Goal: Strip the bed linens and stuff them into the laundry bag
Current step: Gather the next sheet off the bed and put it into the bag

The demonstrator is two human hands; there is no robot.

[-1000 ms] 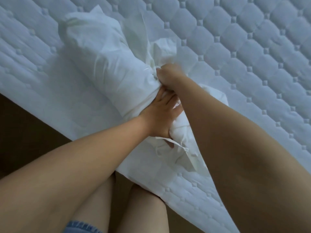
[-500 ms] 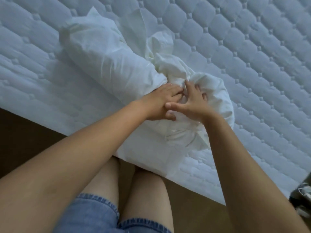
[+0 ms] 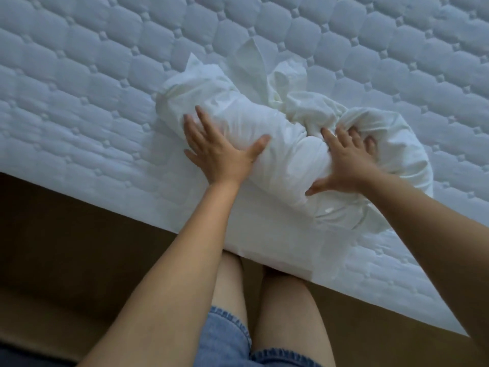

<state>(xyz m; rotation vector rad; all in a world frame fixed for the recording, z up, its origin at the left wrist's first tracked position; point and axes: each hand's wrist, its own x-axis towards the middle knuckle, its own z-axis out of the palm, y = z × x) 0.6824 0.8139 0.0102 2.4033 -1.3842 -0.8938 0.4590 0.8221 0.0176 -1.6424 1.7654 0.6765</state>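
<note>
From my feed I count one white bundle (image 3: 285, 160) of cloth, plump and rolled, lying on the quilted mattress (image 3: 105, 75) near its close edge. Whether its outer skin is a bag with linen inside, I cannot tell. Two hands are on it, well apart. The left hand (image 3: 219, 154) presses flat with fingers spread on the left end. The right hand (image 3: 346, 165) is spread too, its fingertips pushed into the gathered folds at the right end.
</note>
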